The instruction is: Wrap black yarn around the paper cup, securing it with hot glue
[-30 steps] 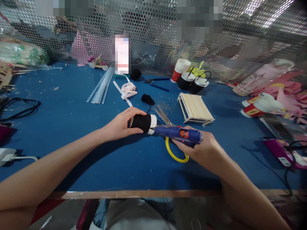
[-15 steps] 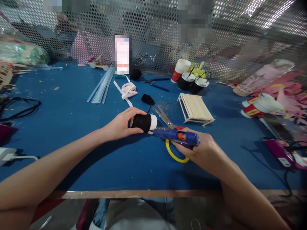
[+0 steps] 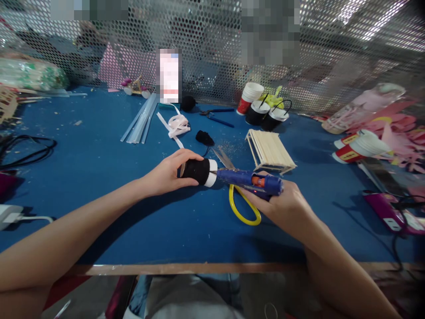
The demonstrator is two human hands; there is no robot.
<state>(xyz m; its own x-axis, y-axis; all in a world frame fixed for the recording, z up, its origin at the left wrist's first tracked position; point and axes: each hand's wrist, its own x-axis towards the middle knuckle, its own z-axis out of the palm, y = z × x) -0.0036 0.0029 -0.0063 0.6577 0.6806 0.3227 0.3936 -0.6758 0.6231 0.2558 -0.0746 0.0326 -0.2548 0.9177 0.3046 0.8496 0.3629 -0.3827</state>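
My left hand (image 3: 169, 174) is closed around a paper cup (image 3: 196, 171) wrapped in black yarn, tipped on its side with a white band bare at its right end. A blue hot glue gun (image 3: 250, 180) is gripped in my right hand (image 3: 283, 204). Its nozzle points left and meets the white band close to the yarn's edge. Scissors (image 3: 245, 212) with a yellow handle lie beneath the glue gun, their blades partly covered by it. Just behind the cup is a small bundle of black yarn (image 3: 205, 138), with a strand trailing toward the cup.
Clear glue sticks (image 3: 141, 119), pale ribbon (image 3: 178, 125) and blue-handled pliers (image 3: 217, 116) lie farther back. A small wooden-stick table (image 3: 270, 150) stands right of centre. Two black-wrapped cups (image 3: 275, 118) stand behind it. More paper cups (image 3: 360, 148) and a purple power strip (image 3: 387, 212) are at the right.
The glue gun has shifted slightly right and its nozzle has moved up along the cup's white band. My left hand and the cup stay almost still.
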